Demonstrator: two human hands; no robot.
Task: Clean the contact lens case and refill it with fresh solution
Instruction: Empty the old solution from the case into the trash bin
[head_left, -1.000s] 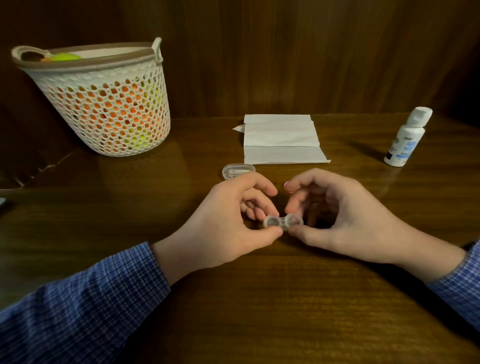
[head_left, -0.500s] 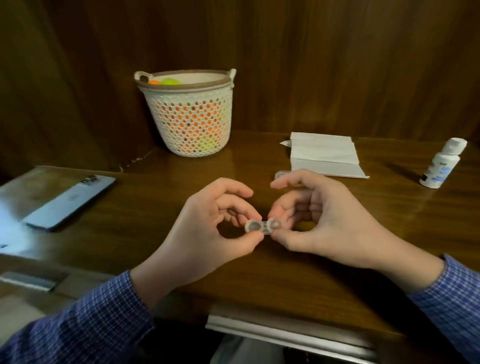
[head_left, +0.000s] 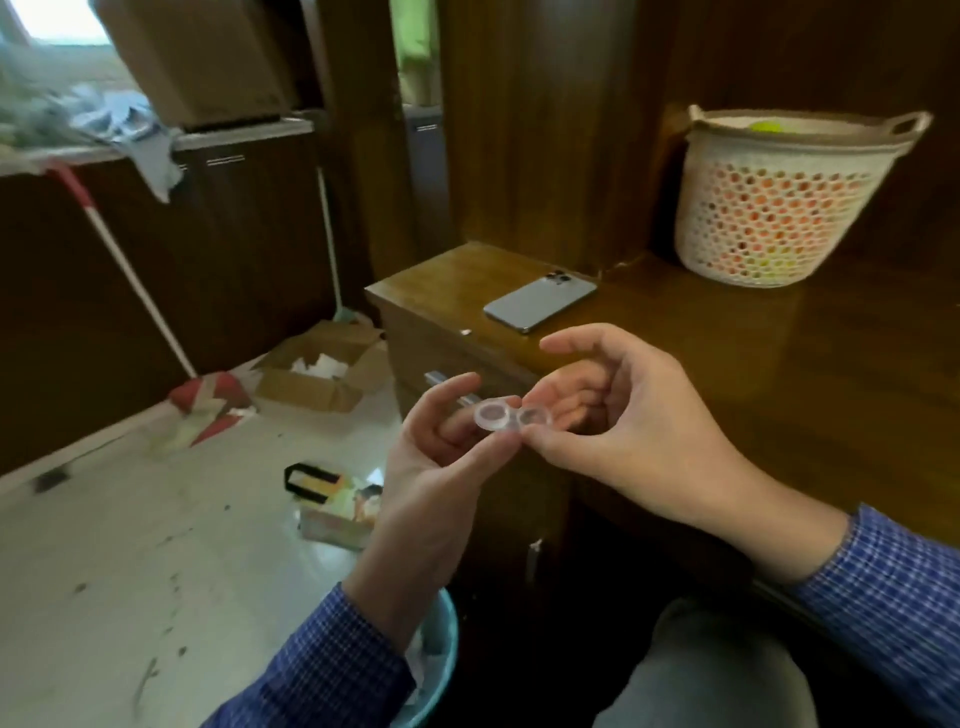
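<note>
Beyond the desk edge (head_left: 415, 291), both hands pinch the contact lens case (head_left: 511, 418): left hand (head_left: 441, 457), right hand (head_left: 623, 415).

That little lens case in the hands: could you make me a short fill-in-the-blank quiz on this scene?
1. Both hands, left hand and right hand, hold the ____.
2. The lens case has both wells ____, without caps.
3. On the desk, the phone lies left of the ____.

Missing words: lens case; open; basket

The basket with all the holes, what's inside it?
Inside the basket, orange and yellow-green things show through the holes, and one yellow-green thing peeks over the rim. What they are is hidden.
</note>
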